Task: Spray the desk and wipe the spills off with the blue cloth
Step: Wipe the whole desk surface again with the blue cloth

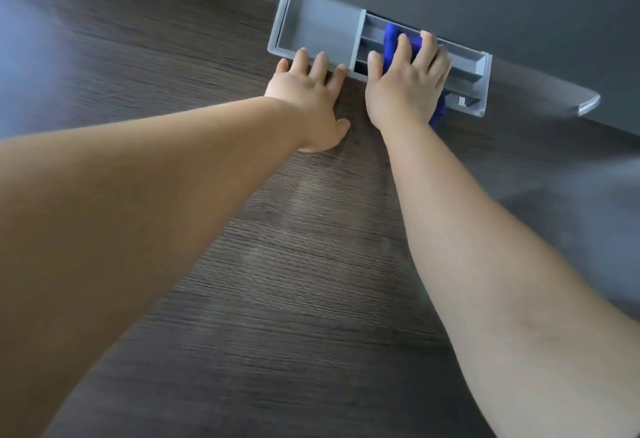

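I press the blue cloth (403, 48) into the tray's (322, 20) right slots with my right hand (407, 86), fingers spread over it. Left hand (308, 98) sits flat, fingers spread, bracing the tray's near edge on the bench (277, 264). Best short strokes along the slots.

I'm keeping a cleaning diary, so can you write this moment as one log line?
left hand: flat, steadying grey tray | right hand: pressing blue cloth into tray slots | desk: streaky

Both arms outstretched, left hand (308, 98) flat with fingers spread, right hand (405, 84) palm-down, curled.
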